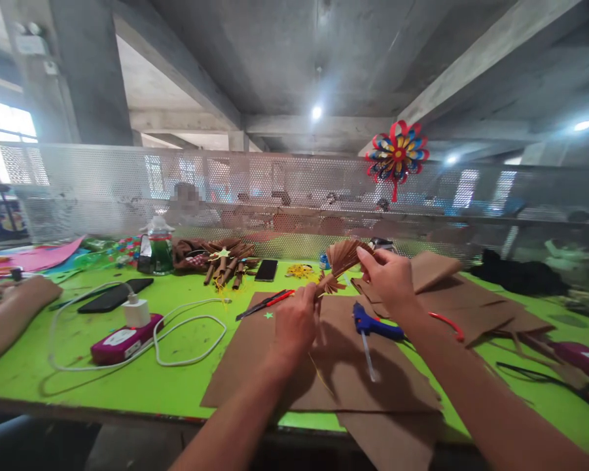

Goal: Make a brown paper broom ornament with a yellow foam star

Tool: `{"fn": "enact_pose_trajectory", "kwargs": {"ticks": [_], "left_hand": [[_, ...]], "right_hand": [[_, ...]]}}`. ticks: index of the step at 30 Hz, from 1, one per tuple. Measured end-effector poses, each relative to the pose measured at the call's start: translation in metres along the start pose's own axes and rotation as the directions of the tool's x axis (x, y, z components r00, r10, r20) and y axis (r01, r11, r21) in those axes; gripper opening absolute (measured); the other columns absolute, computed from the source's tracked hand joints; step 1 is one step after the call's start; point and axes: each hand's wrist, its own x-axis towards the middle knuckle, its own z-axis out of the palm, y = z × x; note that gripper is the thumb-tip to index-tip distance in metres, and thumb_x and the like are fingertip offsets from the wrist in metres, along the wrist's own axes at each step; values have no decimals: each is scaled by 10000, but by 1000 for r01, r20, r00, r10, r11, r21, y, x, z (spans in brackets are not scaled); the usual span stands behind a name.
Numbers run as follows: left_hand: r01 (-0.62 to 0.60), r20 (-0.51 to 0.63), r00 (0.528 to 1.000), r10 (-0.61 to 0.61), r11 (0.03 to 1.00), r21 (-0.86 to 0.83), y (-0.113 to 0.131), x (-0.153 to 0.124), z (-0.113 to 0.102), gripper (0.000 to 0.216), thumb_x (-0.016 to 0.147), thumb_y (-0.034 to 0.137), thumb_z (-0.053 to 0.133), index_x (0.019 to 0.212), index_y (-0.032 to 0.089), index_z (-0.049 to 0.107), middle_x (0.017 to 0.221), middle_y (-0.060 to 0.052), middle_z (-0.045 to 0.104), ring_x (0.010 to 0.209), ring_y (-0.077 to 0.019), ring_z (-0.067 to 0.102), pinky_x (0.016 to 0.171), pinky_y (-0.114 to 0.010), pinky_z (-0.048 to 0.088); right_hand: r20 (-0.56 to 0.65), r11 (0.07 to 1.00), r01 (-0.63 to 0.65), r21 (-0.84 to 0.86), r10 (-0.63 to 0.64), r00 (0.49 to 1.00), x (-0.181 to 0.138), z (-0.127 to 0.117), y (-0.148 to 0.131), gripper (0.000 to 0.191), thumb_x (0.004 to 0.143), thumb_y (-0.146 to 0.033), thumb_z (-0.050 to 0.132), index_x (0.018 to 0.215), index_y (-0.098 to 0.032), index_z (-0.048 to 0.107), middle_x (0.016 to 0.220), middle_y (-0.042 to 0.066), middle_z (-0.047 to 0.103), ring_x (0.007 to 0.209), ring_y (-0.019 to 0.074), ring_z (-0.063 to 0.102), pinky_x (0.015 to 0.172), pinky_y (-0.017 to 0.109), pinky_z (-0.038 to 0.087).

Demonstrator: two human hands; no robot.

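Observation:
A pleated brown paper fan (344, 256) on a rolled paper stem is held up over the table between my hands. My left hand (297, 320) is closed around the stem. With thumb and fingertips, my right hand (385, 275) pinches the right edge of the pleats. Under them lies a large sheet of brown paper (255, 373). On it rest a blue glue gun (375, 324) with a clear glue stick, a red-and-black cutter (265, 304) and a small green star (268, 315). A yellow strand (321, 374) hangs below my left hand.
Rolled brown paper pieces (228, 265), a phone (266, 270) and yellow scraps (300, 270) lie behind. On the left are a purple power strip (127, 337), a white cable (191, 363) and another person's arm (14, 320). Folded brown paper (466, 301) lies right, before a perforated screen (285, 183).

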Motion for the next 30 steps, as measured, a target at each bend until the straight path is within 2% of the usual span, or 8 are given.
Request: {"fn": "enact_pose_trajectory", "kwargs": {"ticks": [4, 9, 13, 17, 20, 22, 26, 30], "left_hand": [[24, 9, 1000, -25, 999, 44, 2, 0, -1, 277, 954, 279, 291, 1035, 181, 537, 886, -90, 637, 744, -217, 584, 613, -288, 356], [25, 47, 999, -26, 999, 33, 4, -1, 2, 292, 957, 262, 271, 1037, 178, 538, 884, -106, 638, 701, -205, 575, 591, -279, 340], [19, 26, 999, -20, 999, 32, 5, -2, 5, 266, 953, 260, 297, 1048, 191, 535, 892, -96, 634, 716, -198, 573, 600, -266, 344], [1, 21, 1000, -2, 1000, 27, 6, -3, 5, 258, 952, 270, 309, 1049, 195, 537, 887, -90, 636, 702, -196, 568, 604, -267, 352], [-1, 26, 1000, 0, 999, 46, 7, -3, 4, 274, 956, 265, 289, 1051, 194, 536, 893, -89, 636, 703, -198, 569, 601, -274, 354], [-2, 24, 1000, 1, 999, 53, 7, -3, 3, 287, 959, 270, 279, 1064, 193, 535, 904, -94, 632, 713, -204, 571, 599, -279, 354], [0, 50, 999, -4, 997, 81, 9, -5, 1, 278, 949, 224, 297, 1096, 180, 528, 898, -103, 621, 714, -205, 571, 593, -280, 350], [-39, 103, 994, 26, 992, 123, 11, -6, 0, 288, 926, 162, 318, 1139, 170, 510, 906, -105, 611, 726, -205, 575, 605, -286, 364]], "right_hand": [[-70, 991, -41, 130, 51, 996, -21, 6, 0, 409, 772, -532, 579, 588, -168, 595, 502, 18, 569, 444, 142, 507, 468, 268, 362], [-184, 932, 288, -221, -330, 926, -47, 4, -11, 332, 844, -433, 550, 626, -184, 585, 582, 37, 570, 543, 149, 491, 576, 292, 372], [-152, 876, 391, -282, -443, 883, -50, 2, -13, 292, 874, -389, 520, 646, -208, 541, 612, 35, 546, 586, 159, 493, 611, 304, 390], [-201, 961, 264, -85, -276, 940, -39, 3, -8, 215, 816, -406, 589, 772, -199, 554, 699, 48, 606, 625, 173, 566, 621, 312, 450], [-113, 973, 52, 224, -27, 993, -29, 2, -6, 240, 766, -416, 632, 783, -200, 527, 658, 27, 622, 536, 167, 594, 522, 292, 462], [-56, 960, 18, 280, -2, 998, -27, -1, -6, 236, 763, -411, 636, 746, -197, 537, 607, 13, 612, 512, 165, 595, 504, 287, 458], [-64, 963, 265, 41, -262, 963, -35, -11, -11, 190, 805, -356, 610, 721, -187, 628, 622, 22, 634, 562, 155, 579, 561, 287, 446], [162, 870, 492, -35, -481, 861, -41, -18, -19, 148, 826, -262, 580, 745, -205, 690, 709, 35, 693, 623, 165, 604, 610, 290, 454]]}}
